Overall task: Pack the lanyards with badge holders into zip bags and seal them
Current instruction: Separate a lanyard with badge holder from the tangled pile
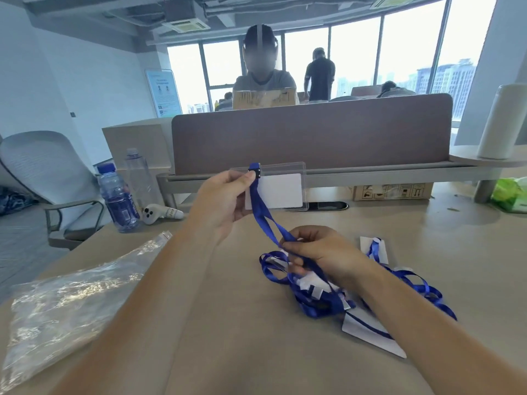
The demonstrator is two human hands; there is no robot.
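My left hand holds up a clear badge holder with a white card inside, pinching it by the blue clip at its top edge. Its blue lanyard strap runs down to my right hand, which pinches the strap just above the table. Under and around my right hand lies a tangled pile of blue lanyards with badge holders. A stack of clear zip bags lies on the table at the left, apart from both hands.
Two plastic bottles and a white controller stand at the table's back left. A brown divider panel closes the back. A cardboard box, a green packet and a white roll sit at the right. A person sits behind the divider.
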